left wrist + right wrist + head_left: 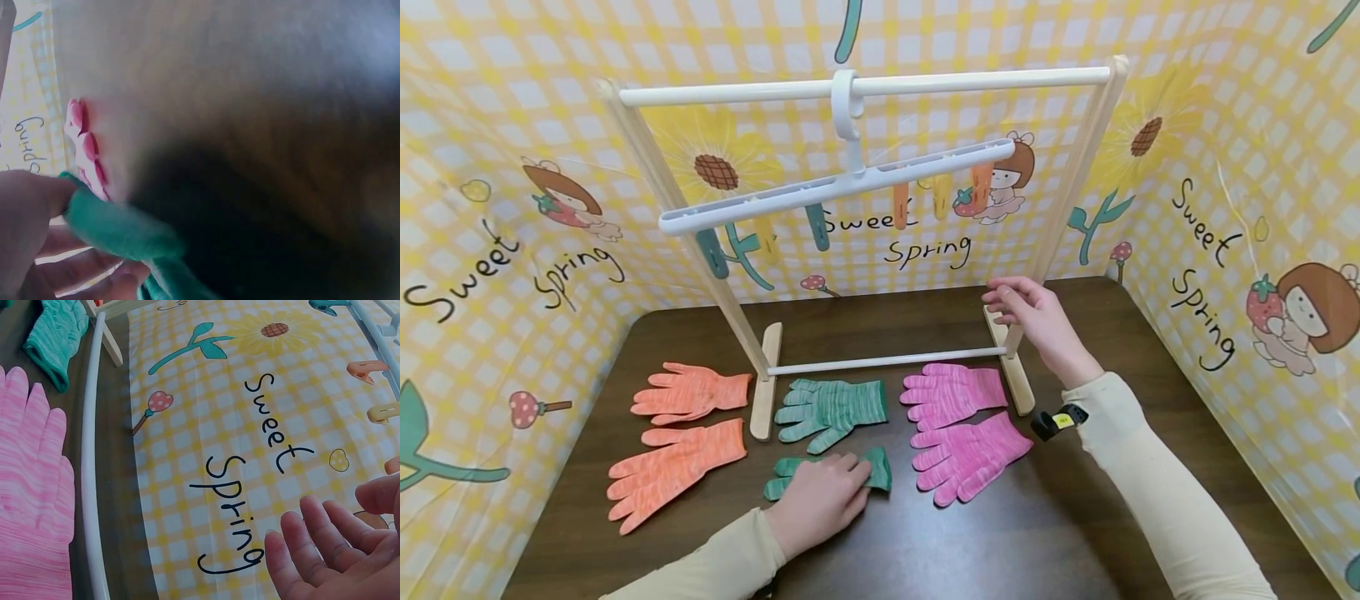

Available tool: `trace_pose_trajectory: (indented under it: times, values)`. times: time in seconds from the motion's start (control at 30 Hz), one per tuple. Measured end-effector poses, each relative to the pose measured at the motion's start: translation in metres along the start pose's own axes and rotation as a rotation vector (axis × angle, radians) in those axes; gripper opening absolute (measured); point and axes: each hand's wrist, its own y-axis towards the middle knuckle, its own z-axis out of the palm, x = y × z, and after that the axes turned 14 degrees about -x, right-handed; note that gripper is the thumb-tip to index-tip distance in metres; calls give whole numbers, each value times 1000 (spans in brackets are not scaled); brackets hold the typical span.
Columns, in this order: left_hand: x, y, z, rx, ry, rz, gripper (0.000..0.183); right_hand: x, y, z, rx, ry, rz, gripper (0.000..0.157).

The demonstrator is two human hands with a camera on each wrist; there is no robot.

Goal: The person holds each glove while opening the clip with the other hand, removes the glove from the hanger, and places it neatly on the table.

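Observation:
My left hand (pixel 823 500) is over the nearer green glove (pixel 880 471), pinching its cuff end between thumb and fingers. In the left wrist view the green fabric (pixel 119 228) bunches up beside the thumb. The glove's fingers poke out on the left, while its middle is hidden beneath the hand. Another green glove (pixel 831 408) lies flat just behind. My right hand (pixel 1037 321) hovers by the rack's right post, holding nothing, its fingers (pixel 322 537) loosely bent. Above hangs a tilted white clip hanger (pixel 910 172) bearing teal, yellow and orange clips, including an orange clip (pixel 981 185).
Two orange gloves (pixel 677 467) lie at the left and two pink gloves (pixel 966 458) at the right. A wooden rack with a white top rail (pixel 722 93) stands behind, its lower bar (pixel 887 361) close to the table. Patterned cloth walls (pixel 1285 233) enclose the table.

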Motion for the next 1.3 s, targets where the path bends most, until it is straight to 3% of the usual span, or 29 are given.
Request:
trace_pose_trajectory:
  times: [0.17, 0.37, 0.8, 1.07, 1.3]
  values:
    - [-5, -1, 5, 14, -13, -19, 24, -3, 1, 0, 6, -6, 7, 41]
    - [-7, 2, 5, 42, -20, -60, 15, -6, 0, 1, 8, -7, 10, 40]
    - [-4, 1, 9, 42, 11, -59, 19, -11, -3, 1, 33, -37, 8, 40]
    - [-4, 2, 10, -5, -56, -102, 14, -21, -19, 2, 56, -58, 13, 40]
    - [8, 6, 7, -106, -71, -180, 12, -31, -40, 9, 55, -122, -37, 36]
